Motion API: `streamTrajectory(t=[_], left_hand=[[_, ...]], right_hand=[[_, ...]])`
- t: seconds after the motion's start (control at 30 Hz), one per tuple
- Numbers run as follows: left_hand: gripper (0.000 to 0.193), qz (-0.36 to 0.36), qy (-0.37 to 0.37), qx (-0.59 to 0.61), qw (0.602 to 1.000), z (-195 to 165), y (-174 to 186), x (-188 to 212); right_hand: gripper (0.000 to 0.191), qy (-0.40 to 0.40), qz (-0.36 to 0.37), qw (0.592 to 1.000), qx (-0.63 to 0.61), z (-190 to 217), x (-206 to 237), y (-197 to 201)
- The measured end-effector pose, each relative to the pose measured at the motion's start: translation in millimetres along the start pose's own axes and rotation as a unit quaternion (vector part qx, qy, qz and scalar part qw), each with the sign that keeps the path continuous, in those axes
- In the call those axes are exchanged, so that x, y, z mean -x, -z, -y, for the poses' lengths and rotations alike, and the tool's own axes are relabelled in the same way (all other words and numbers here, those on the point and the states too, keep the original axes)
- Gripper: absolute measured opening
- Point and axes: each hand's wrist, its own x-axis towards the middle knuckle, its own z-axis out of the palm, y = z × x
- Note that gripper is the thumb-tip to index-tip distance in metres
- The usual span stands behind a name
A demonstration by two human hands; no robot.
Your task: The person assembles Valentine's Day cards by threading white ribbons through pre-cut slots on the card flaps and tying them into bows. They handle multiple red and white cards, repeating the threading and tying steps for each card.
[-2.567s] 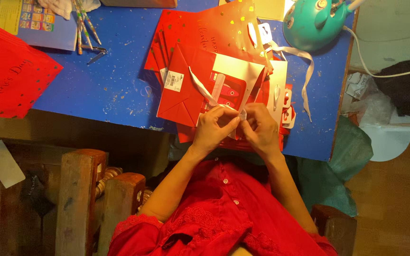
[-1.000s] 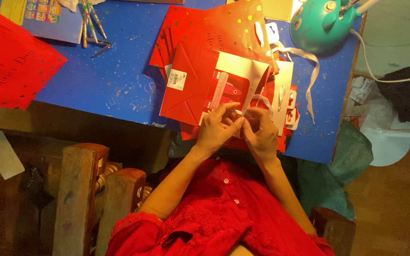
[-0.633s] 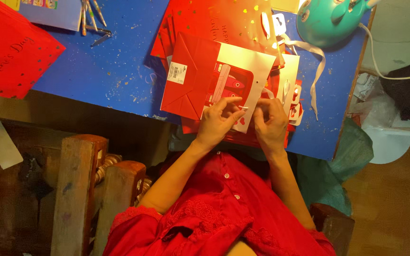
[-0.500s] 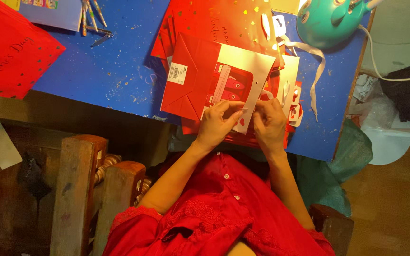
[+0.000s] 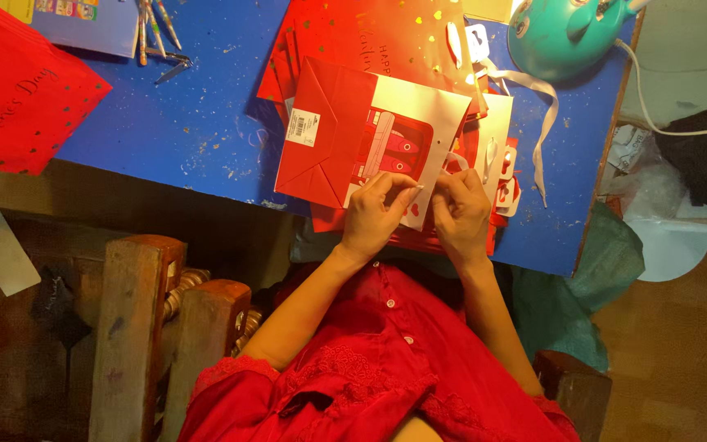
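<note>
Pinching a white ribbon handle (image 5: 454,160) between both fingertips, left hand (image 5: 376,214) and right hand (image 5: 461,211) press the red gift bag (image 5: 345,135); overpulling risks tearing its punched hole.

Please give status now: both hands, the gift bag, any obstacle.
Left hand and right hand both pinch the edge of the flat red and white gift bag. White ribbon lies beside. Nothing blocks.

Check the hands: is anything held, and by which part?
Both hands, left hand and right hand, pinch the near edge of the red and white paper gift bag lying flat on the blue table.
</note>
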Motion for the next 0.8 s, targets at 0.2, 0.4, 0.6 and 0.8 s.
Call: streamTrajectory(t=[0.2, 0.4, 0.6, 0.8], left_hand=[[0.010, 0.013, -0.053, -0.013, 0.998, 3.3, 7.2, -0.8], [0.015, 0.063, -0.025, 0.003, 0.998, -2.6, 13.6, -8.9], [0.016, 0.141, 0.051, 0.008, 0.989, -10.7, 21.5, -26.4], [0.014, 0.131, 0.020, -0.012, 0.991, -5.6, 20.4, -27.6]], right_hand=[[0.016, 0.001, 0.004, 1.000, -0.005, -1.2, -0.6, 0.7], [0.024, 0.000, 0.015, 1.000, 0.004, -1.0, -0.9, 2.2], [0.035, 0.037, 0.005, 0.999, 0.022, -0.2, -1.0, 0.9], [0.043, 0.061, 0.017, 0.994, 0.084, -2.7, 2.1, 0.2]])
